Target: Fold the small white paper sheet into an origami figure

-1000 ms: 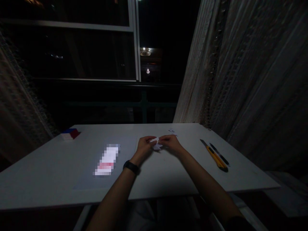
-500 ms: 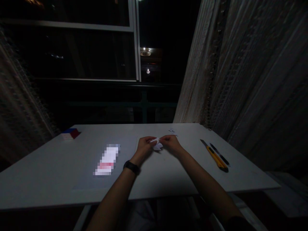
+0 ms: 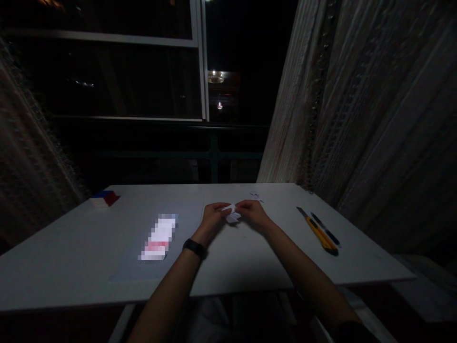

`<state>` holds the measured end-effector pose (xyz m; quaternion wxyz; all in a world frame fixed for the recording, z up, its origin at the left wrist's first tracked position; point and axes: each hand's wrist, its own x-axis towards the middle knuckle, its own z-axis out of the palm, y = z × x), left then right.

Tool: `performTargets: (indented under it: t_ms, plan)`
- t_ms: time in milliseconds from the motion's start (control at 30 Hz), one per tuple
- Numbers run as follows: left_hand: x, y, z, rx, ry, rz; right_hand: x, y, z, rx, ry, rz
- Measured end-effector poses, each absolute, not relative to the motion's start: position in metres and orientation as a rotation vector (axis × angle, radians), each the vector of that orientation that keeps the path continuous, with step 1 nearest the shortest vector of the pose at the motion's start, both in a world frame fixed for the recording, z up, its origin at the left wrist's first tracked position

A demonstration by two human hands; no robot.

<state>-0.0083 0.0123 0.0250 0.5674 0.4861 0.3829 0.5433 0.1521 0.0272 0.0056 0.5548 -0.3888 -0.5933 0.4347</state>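
Between my two hands is a small piece of folded white paper [image 3: 233, 217], held just above the table. My left hand [image 3: 213, 217] pinches its left side, thumb and fingers closed; a black band is on that wrist. My right hand [image 3: 254, 213] grips the paper's upper right side with the fingertips together. The folds near the fingertips are partly covered. Small paper scraps with dark marks [image 3: 254, 194] lie on the table just beyond my right hand.
On the white table [image 3: 243, 267], a lit phone with a blurred screen [image 3: 159, 238] lies on a paper sheet [image 3: 124, 271] at left. A colored cube [image 3: 103, 199] sits at far left. A yellow utility knife [image 3: 319, 233] and a dark pen [image 3: 325, 229] lie at right.
Both hands stay in nearly the same place. The folded paper has shifted slightly in the fingers, and its upper part looks more bent.
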Motion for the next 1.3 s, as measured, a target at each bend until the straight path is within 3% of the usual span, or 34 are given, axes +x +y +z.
performTargets:
  t_ms: [800, 1300]
  plan:
    - [-0.008, 0.01, 0.028, 1.186, 1.018, 1.287, 0.153, 0.02, 0.005, -0.876, -1.4, 1.168]
    - [-0.009, 0.004, 0.032, 1.194, 0.906, 1.228, 0.153, 0.026, 0.005, -0.959, -1.334, 1.078]
